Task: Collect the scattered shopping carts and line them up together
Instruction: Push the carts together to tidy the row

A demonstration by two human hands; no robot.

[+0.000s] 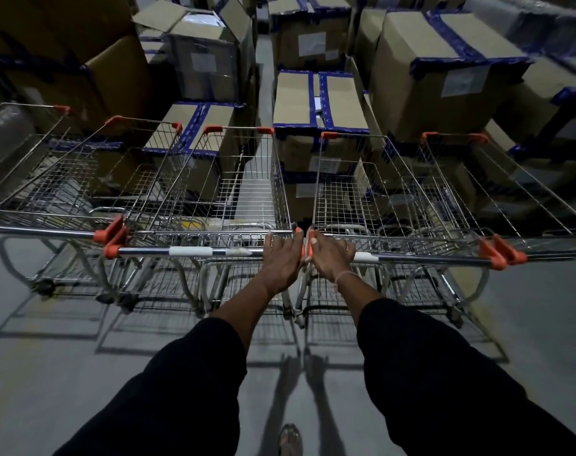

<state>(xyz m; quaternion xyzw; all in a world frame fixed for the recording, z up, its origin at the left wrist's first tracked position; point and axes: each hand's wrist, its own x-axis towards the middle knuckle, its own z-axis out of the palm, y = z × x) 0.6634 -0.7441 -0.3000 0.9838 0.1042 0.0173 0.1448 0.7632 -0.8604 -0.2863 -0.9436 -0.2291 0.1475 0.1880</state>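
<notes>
Several wire shopping carts with orange corner caps stand side by side facing stacked boxes. My left hand [281,258] grips the right end of the handle bar of a middle cart [234,179]. Touching it almost, my right hand [331,256] grips the left end of the handle bar of the cart to the right [375,192]. Another cart [510,192] stands at the far right, its handle end beside the right cart's. Two more carts [82,172] sit at the left, partly overlapping each other.
Stacked cardboard boxes [319,103] with blue tape fill the space straight ahead of the carts, with a narrow aisle [263,77] between the stacks. Grey concrete floor [49,373] lies behind the carts. My foot [290,439] shows at the bottom.
</notes>
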